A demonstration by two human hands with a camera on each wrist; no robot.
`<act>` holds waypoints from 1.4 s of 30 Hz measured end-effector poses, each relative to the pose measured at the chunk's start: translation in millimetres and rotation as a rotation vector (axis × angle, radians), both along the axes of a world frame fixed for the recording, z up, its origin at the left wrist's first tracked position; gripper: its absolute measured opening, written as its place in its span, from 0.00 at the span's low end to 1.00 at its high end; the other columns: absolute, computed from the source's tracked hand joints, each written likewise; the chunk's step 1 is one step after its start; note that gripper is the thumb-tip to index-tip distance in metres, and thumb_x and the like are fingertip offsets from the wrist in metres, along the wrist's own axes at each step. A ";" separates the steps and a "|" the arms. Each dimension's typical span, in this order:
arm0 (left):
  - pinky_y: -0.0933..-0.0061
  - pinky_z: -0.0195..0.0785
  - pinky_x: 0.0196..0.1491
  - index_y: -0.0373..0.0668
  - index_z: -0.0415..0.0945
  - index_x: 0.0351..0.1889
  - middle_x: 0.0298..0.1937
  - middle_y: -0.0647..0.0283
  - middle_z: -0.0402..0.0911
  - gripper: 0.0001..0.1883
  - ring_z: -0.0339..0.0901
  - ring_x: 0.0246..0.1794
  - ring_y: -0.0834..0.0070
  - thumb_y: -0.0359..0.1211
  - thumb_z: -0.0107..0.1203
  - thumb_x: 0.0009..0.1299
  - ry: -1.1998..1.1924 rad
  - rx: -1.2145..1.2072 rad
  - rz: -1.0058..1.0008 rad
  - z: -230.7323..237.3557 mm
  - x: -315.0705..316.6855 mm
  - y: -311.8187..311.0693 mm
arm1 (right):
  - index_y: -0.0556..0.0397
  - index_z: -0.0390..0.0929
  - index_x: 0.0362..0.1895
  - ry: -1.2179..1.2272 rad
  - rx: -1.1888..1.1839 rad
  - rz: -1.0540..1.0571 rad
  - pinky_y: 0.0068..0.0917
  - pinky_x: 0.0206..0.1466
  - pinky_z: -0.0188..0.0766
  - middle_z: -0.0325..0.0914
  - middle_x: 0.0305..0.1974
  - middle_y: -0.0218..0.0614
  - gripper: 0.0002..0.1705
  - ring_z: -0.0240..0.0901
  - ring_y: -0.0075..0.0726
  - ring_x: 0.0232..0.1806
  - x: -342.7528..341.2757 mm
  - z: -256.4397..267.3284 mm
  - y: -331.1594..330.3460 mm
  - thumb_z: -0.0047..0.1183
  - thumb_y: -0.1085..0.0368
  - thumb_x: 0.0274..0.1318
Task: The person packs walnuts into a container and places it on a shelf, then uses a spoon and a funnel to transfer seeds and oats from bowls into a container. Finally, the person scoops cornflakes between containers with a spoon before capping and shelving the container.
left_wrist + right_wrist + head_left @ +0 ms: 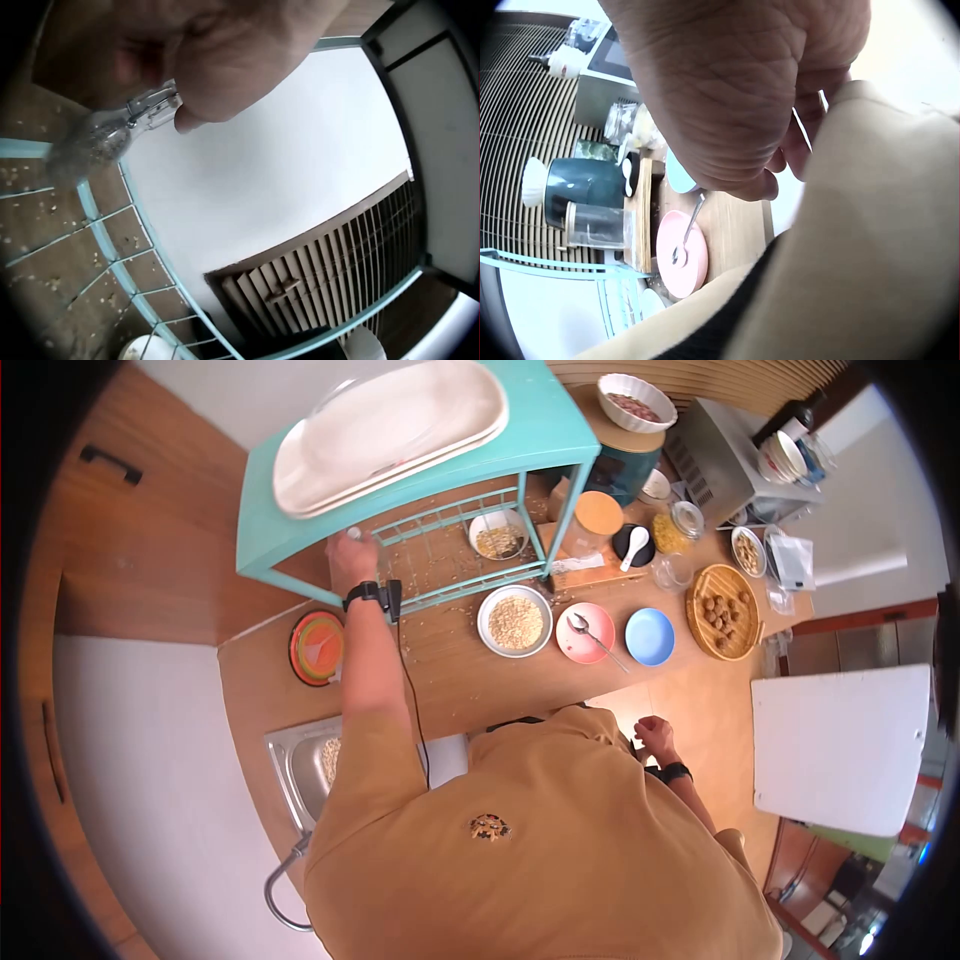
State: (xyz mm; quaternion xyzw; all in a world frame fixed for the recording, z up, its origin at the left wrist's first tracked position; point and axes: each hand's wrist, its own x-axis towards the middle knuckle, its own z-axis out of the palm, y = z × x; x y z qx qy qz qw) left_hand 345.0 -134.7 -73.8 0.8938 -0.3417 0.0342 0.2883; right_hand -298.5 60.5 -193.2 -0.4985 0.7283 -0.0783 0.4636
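My left hand reaches in at the left side of the teal rack. In the left wrist view it grips a clear clip-top jar by the top, beside the wire clasp; bits of grain show through the glass. The lower tier of the rack, with its wire rails, lies just below. My right hand hangs by the body with loosely curled fingers and holds nothing. Nearest to it on the counter are a blue plate and a pink plate with a metal spoon.
White trays lie on top of the rack. A bowl of oats stands before it, and a smaller bowl sits inside. Spilled flakes dot the wood. Colourful plates and a sink are left; a basket of nuts is right.
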 end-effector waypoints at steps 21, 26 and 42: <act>0.82 0.68 0.35 0.40 0.76 0.46 0.34 0.70 0.79 0.15 0.73 0.33 0.87 0.27 0.62 0.61 0.733 -0.427 -0.602 79.6 -120.5 111.8 | 0.57 0.69 0.54 -0.203 -0.527 0.467 0.36 0.52 0.70 0.74 0.47 0.48 0.32 0.73 0.48 0.49 142.5 122.9 -93.7 0.62 0.61 0.43; 0.83 0.69 0.42 0.34 0.73 0.48 0.41 0.67 0.78 0.15 0.74 0.40 0.84 0.22 0.59 0.63 0.885 -0.215 -0.841 95.6 -186.2 163.8 | 0.55 0.64 0.59 -0.292 -0.753 0.739 0.39 0.58 0.66 0.69 0.54 0.51 0.39 0.67 0.54 0.56 231.6 179.7 -105.4 0.64 0.61 0.40; 0.84 0.59 0.34 0.43 0.67 0.35 0.31 0.74 0.69 0.10 0.64 0.31 0.89 0.34 0.58 0.65 1.352 -0.070 -0.810 48.6 -189.8 220.4 | 0.52 0.71 0.41 -0.510 -0.791 0.909 0.43 0.39 0.70 0.74 0.34 0.44 0.25 0.74 0.54 0.38 271.4 143.3 -58.8 0.63 0.67 0.32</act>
